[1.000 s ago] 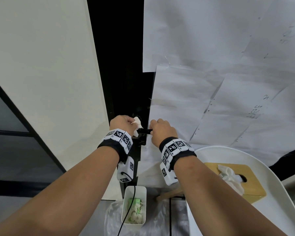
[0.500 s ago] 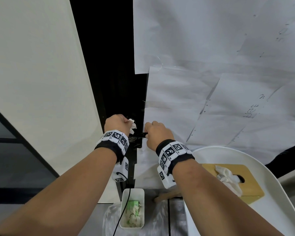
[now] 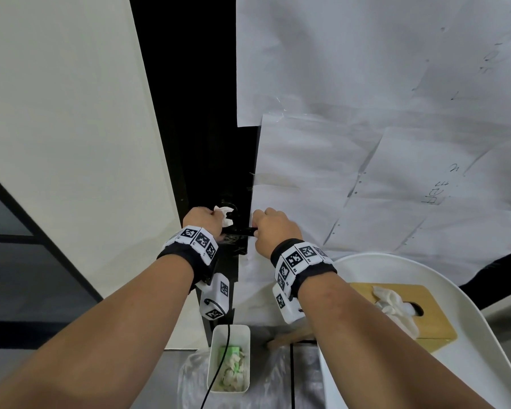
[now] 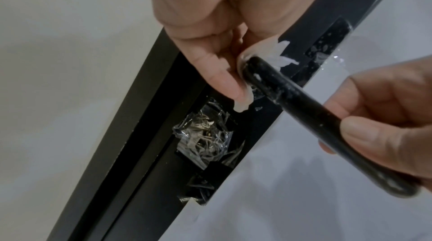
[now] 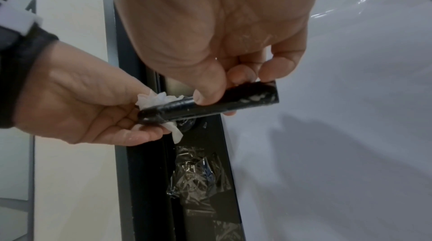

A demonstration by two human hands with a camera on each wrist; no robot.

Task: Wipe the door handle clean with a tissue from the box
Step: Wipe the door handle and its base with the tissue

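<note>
A black lever door handle [image 3: 242,230] [image 4: 301,108] [image 5: 210,106] sticks out from the dark door edge, speckled with white residue. My left hand [image 3: 202,221] [image 4: 217,56] [image 5: 77,108] holds a crumpled white tissue [image 3: 224,216] [image 4: 268,54] [image 5: 156,99] curled round the handle's pivot end. My right hand [image 3: 273,228] [image 5: 217,60] [image 4: 385,130] pinches the free end of the handle between thumb and fingers. A wooden tissue box [image 3: 410,314] with a tissue sticking out lies at lower right.
The tissue box sits on a white round table [image 3: 484,349]. A white bin [image 3: 229,358] with scraps and a plastic bag stands on the floor below the handle. Paper sheets [image 3: 366,143] cover the door. Crumpled clear tape [image 4: 203,137] [image 5: 196,176] sits under the handle.
My left hand with the tissue has shifted slightly around the pivot end of the handle. My right hand stays gripping the free end.
</note>
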